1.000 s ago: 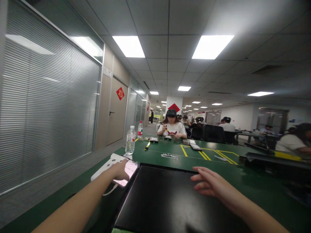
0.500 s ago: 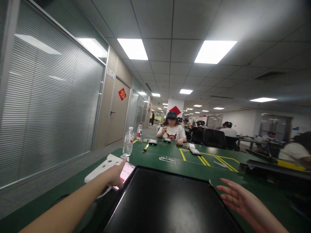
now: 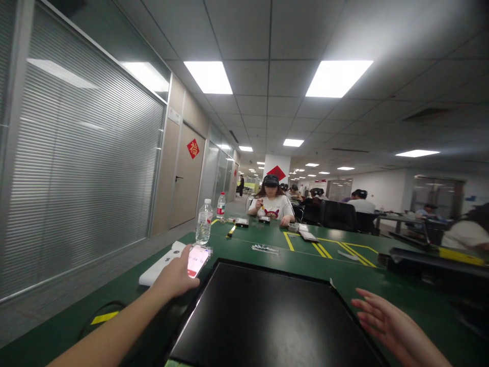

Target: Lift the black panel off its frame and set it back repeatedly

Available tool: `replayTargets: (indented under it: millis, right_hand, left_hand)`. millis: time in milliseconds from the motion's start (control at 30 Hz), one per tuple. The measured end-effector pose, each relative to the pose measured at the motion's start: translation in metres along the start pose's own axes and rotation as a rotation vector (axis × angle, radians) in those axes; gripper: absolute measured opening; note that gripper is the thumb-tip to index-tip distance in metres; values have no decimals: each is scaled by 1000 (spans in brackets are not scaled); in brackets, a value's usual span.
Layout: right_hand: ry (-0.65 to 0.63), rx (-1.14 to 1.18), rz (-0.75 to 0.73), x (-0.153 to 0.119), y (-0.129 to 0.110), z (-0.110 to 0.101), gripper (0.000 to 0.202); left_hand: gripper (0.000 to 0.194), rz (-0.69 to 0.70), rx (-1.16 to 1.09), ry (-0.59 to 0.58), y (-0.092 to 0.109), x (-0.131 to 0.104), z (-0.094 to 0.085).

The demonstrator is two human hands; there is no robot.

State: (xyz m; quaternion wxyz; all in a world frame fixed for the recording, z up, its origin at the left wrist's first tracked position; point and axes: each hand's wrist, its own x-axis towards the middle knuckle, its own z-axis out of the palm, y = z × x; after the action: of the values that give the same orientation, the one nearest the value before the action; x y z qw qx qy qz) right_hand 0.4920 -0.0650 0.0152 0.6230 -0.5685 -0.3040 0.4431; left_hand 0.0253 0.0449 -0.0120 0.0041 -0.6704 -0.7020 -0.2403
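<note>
A lit phone (image 3: 197, 261) is in my left hand (image 3: 176, 274), with the thumb along its lower edge and the fingers at its far left side. Behind it on the green table lies a white flat box (image 3: 158, 269). My right hand (image 3: 378, 317) hovers at the right of a large black panel (image 3: 263, 311), fingers apart and holding nothing. The panel lies flat in front of me, its glossy face up.
Two water bottles, a near one (image 3: 204, 222) and a red-capped one (image 3: 221, 205), stand beyond the phone. Small parts (image 3: 265, 248) lie past the panel. A person (image 3: 273, 204) sits opposite. Dark trays (image 3: 431, 265) are at the right. A black cable (image 3: 82, 323) lies at the left.
My left hand has closed around the phone and turned it slightly, drawing it off the white box's edge. My right hand has shifted slightly right and down.
</note>
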Motion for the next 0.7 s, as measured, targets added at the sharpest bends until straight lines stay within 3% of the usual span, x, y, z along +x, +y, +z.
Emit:
replayTargets:
  millis: [233,433,700]
  right_hand:
    - [0,-5,13,0,-2,5,36]
    - [-15,1,13,6,8,-8,36]
    - [13,-53,34,7,15,-14,38]
  left_hand:
    - [83,-14,97,37,0,-17,4]
    - [78,2,289,42,0,-21,4]
    - [87,-56,191,6,-13,-15,2]
